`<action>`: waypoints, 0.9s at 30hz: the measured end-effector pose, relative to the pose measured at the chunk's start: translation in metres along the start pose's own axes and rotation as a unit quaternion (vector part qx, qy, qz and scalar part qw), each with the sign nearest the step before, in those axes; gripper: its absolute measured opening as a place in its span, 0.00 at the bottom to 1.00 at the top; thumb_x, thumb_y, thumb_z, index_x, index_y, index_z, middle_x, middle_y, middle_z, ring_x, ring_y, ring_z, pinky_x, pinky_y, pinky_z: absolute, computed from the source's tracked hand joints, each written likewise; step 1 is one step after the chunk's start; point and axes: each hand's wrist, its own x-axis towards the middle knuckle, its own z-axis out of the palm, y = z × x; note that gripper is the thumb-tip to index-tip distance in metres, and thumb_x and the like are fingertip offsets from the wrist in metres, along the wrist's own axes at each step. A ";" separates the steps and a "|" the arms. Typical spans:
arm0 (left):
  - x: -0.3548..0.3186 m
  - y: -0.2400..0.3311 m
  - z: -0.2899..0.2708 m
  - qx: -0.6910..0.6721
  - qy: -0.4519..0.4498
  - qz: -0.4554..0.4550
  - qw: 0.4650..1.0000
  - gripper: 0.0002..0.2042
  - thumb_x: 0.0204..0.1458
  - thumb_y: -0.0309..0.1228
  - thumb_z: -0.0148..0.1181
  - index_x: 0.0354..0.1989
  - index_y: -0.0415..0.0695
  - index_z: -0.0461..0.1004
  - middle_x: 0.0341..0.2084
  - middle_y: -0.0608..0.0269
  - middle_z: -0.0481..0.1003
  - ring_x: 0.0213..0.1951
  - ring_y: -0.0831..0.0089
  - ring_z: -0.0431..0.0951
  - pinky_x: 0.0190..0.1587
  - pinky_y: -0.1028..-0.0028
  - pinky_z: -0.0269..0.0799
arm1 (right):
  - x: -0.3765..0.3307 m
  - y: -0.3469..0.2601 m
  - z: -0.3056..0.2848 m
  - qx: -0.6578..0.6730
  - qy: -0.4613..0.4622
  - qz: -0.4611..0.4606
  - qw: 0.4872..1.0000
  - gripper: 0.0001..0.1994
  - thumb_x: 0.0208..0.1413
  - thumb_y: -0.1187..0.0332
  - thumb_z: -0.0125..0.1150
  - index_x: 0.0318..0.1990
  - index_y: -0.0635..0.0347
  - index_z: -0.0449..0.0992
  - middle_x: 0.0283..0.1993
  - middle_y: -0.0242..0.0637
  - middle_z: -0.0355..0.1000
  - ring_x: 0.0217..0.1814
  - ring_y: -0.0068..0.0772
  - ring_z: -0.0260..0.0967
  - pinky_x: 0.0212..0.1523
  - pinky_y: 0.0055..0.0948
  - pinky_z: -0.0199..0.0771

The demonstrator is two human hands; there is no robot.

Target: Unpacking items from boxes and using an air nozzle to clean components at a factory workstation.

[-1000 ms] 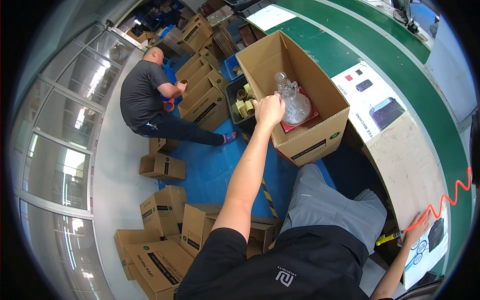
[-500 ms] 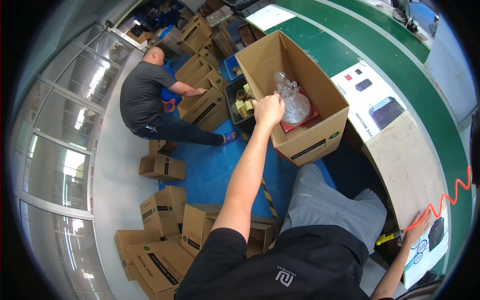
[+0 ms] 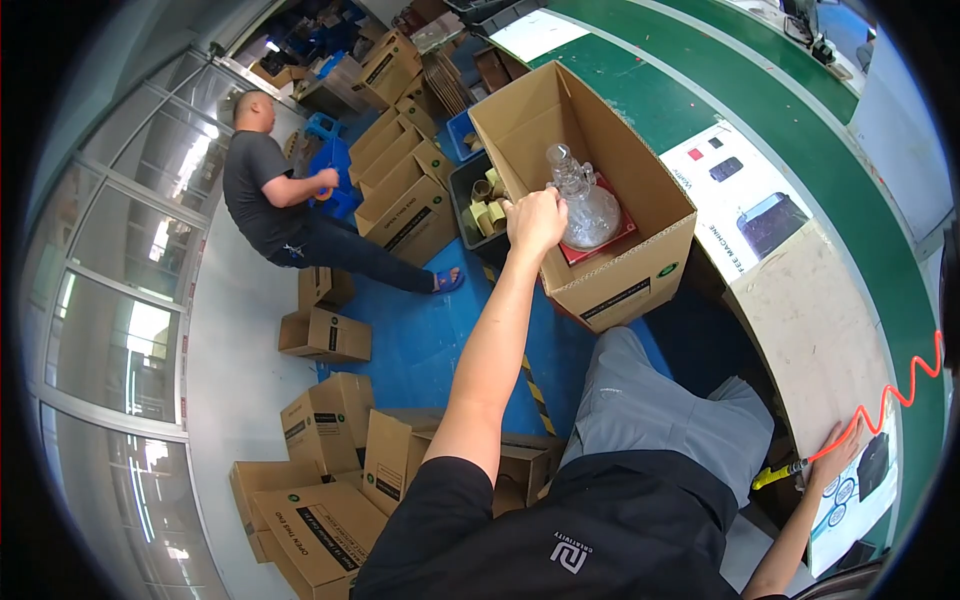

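Cardboard everywhere. Open carton [image 3: 610,240] stands on the blue floor [image 3: 420,340] beside the green-topped bench [image 3: 700,100], flaps up. Inside, at the bottom: a clear glass vessel [image 3: 585,205] with a round belly and narrow knobbed neck, upright on a red tray or pad [image 3: 615,235].

Left hand [image 3: 535,218], arm stretched long, reaches over the carton's near wall. Fingers curled and close together, fingertips at the vessel's neck or shoulder; whether they truly pinch the glass cannot be told from here. Compared with a second ago: hand and vessel in the same spot, no visible lift, arm at the same angle.

Right hand [image 3: 838,452] low at the bench's edge, fingers spread flat on a pale board [image 3: 810,330], next to a yellow-tipped tool [image 3: 775,475] on a coiled orange hose [image 3: 895,385]. Same as before.

Dark bin [image 3: 478,205] just left of the carton, holding short cardboard tubes.

Another person [image 3: 275,195], grey shirt, seated on the floor among stacked boxes; hands together near a blue stool [image 3: 335,165]. That person sits more upright now than a second ago, head raised.

Closed cartons [image 3: 325,430] lie scattered near the window wall.
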 end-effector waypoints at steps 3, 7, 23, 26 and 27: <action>-0.001 0.001 -0.001 0.002 0.000 0.000 1.000 0.11 0.57 0.38 0.54 0.35 0.45 0.79 0.30 0.52 0.82 0.37 0.51 0.82 0.55 0.38 0.61 | 0.000 -0.001 -0.001 0.001 0.002 -0.002 1.000 0.24 0.68 0.61 0.47 0.68 0.59 0.62 0.72 0.45 0.57 0.73 0.45 0.54 0.71 0.43 0.50; -0.001 0.002 -0.002 0.000 -0.004 -0.002 1.000 0.11 0.57 0.38 0.54 0.36 0.45 0.79 0.31 0.51 0.82 0.38 0.51 0.82 0.56 0.37 0.61 | 0.000 0.001 -0.001 -0.010 0.008 -0.002 1.000 0.25 0.68 0.60 0.47 0.68 0.59 0.61 0.71 0.46 0.58 0.73 0.47 0.54 0.70 0.42 0.52; 0.000 0.005 -0.004 0.009 -0.019 -0.025 0.999 0.13 0.57 0.41 0.54 0.38 0.48 0.82 0.34 0.53 0.82 0.42 0.52 0.81 0.58 0.45 0.61 | -0.001 0.002 0.000 0.004 0.027 -0.010 1.000 0.24 0.68 0.60 0.48 0.68 0.60 0.62 0.71 0.46 0.58 0.72 0.48 0.55 0.69 0.42 0.53; -0.001 0.004 -0.003 0.001 -0.007 -0.006 1.000 0.11 0.57 0.38 0.54 0.36 0.45 0.79 0.31 0.52 0.82 0.38 0.51 0.82 0.56 0.40 0.62 | 0.000 0.002 0.001 0.000 0.021 -0.008 1.000 0.24 0.68 0.60 0.48 0.68 0.60 0.62 0.71 0.46 0.58 0.73 0.48 0.55 0.69 0.42 0.52; -0.001 0.004 -0.004 0.001 -0.008 -0.007 1.000 0.11 0.57 0.38 0.54 0.36 0.45 0.79 0.32 0.52 0.82 0.38 0.51 0.82 0.56 0.40 0.62 | 0.000 0.001 0.000 0.001 0.016 -0.006 1.000 0.24 0.68 0.60 0.48 0.68 0.60 0.61 0.72 0.46 0.57 0.73 0.48 0.54 0.69 0.43 0.52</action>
